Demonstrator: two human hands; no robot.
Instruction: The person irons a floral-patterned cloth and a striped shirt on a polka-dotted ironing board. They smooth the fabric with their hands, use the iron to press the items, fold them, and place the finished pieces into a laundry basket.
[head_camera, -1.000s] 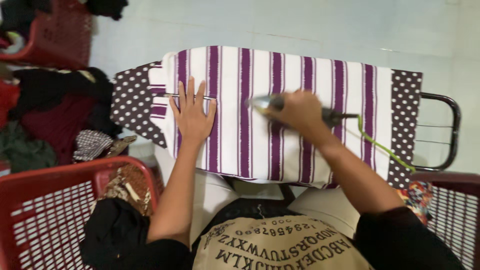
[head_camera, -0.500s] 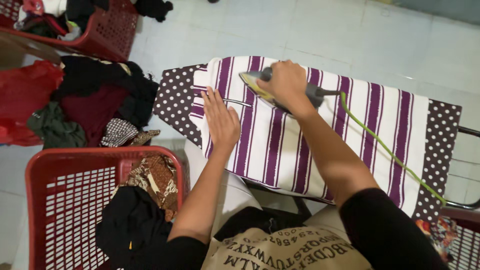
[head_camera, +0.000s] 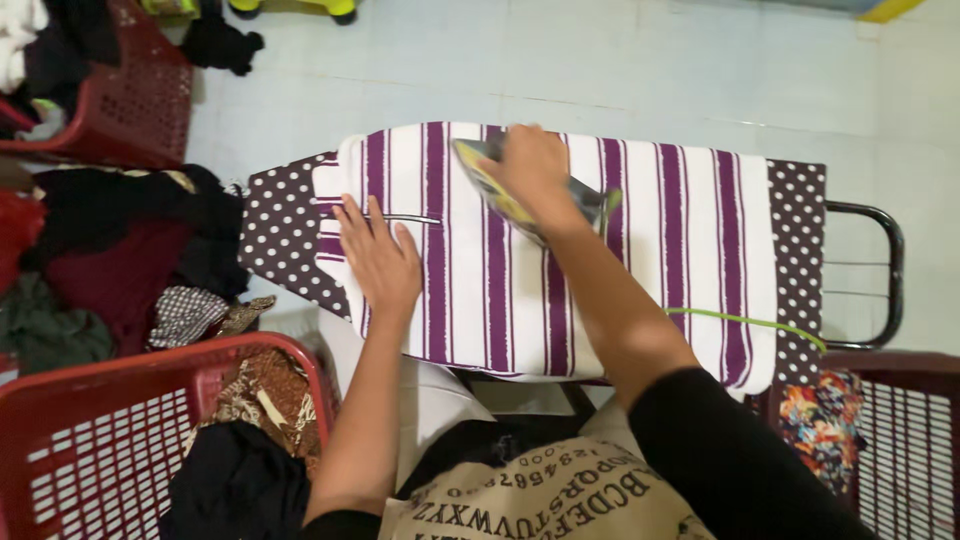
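Note:
A white garment with purple stripes (head_camera: 680, 240) lies spread over an ironing board with a dark polka-dot cover (head_camera: 280, 240). My left hand (head_camera: 378, 262) presses flat on the garment near its left end, fingers apart. My right hand (head_camera: 532, 172) grips the handle of a grey and yellow clothes iron (head_camera: 487, 172), which rests on the cloth near the far edge, its tip pointing left. A green cord (head_camera: 745, 320) runs from the iron across the right part of the garment.
A red laundry basket (head_camera: 90, 450) with dark and patterned clothes stands at the near left. Another red basket (head_camera: 130, 110) sits at the far left, with a heap of clothes (head_camera: 100, 260) between them. A dark basket (head_camera: 890, 430) holds colourful cloth at the right. The board's metal rack (head_camera: 880, 280) sticks out right.
My right hand has slid the iron leftward along the garment. My left hand stays flat on the cloth's left end. The view has shifted.

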